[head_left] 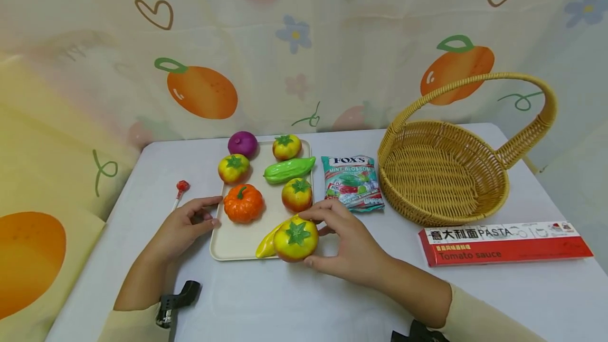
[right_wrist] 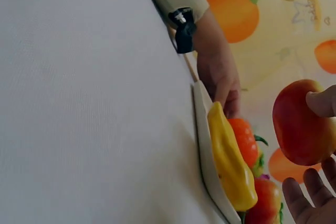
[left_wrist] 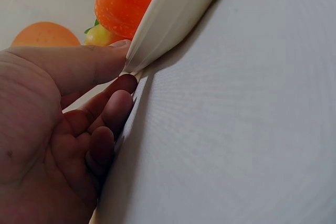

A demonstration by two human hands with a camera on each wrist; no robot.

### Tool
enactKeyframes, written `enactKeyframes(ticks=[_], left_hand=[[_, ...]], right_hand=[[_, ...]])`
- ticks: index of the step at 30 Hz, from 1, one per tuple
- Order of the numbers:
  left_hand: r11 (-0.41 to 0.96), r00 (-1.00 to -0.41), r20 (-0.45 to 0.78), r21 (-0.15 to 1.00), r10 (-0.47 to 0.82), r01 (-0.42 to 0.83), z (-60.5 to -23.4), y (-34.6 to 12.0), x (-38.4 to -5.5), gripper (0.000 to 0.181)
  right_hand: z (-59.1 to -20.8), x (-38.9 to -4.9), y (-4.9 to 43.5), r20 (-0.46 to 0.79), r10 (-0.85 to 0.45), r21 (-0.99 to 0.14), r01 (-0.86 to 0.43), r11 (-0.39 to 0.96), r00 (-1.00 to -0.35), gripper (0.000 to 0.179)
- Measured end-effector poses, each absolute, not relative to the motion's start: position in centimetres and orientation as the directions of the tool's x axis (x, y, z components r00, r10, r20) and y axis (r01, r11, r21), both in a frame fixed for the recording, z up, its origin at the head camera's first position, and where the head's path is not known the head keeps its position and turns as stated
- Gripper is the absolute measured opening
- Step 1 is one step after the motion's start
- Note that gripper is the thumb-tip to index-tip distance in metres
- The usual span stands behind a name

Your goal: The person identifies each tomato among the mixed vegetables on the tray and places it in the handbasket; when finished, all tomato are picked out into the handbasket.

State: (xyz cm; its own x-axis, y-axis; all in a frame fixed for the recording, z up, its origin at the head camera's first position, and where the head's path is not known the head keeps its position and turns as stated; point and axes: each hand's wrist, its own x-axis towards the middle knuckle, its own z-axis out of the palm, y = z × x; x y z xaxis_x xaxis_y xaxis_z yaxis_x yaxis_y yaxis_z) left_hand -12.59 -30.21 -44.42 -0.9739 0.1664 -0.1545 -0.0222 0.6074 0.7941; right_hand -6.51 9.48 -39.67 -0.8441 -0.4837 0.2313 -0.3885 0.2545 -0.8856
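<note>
My right hand (head_left: 353,244) grips a yellow-red tomato (head_left: 295,241) with a green star-shaped top, between thumb and fingers. It is raised over the near right corner of a cream tray (head_left: 237,247), partly covering a long yellow pepper (head_left: 267,243). In the right wrist view, the tomato (right_wrist: 300,129) shows its red side. At the tray's left edge, my left hand (head_left: 182,226) touches the rim with thumb and forefinger. The left wrist view shows the thumb (left_wrist: 100,64) against the tray wall. Near that hand, an orange pumpkin (head_left: 243,203) sits on the tray.
The tray also bears a purple onion (head_left: 243,144), a green cucumber-like vegetable (head_left: 290,170) and several tomatoes (head_left: 296,195). Right of it are a FOX'S candy bag (head_left: 352,183), a wicker basket (head_left: 442,173) and a pasta box (head_left: 503,247). A red lollipop (head_left: 182,186) lies left.
</note>
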Motion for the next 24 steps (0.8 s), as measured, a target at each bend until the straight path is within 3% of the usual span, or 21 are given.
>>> enactKeyframes(ticks=[10,24], left_hand=[[0.599,-0.974,-0.155,0.800,0.163,-0.027,-44.4,-30.2,-12.5,0.058],[0.611,-0.973,-0.175,0.791,0.151,-0.048,-44.3,-30.1,-12.5,0.057]], right_hand=[[-39.1,-6.7,11.9,0.109,-0.461,-0.937,-0.245,0.248,-0.881,0.072],[-38.6,-6.1,15.4,0.080,-0.402,-0.909,-0.233,0.347,-0.912,0.076]])
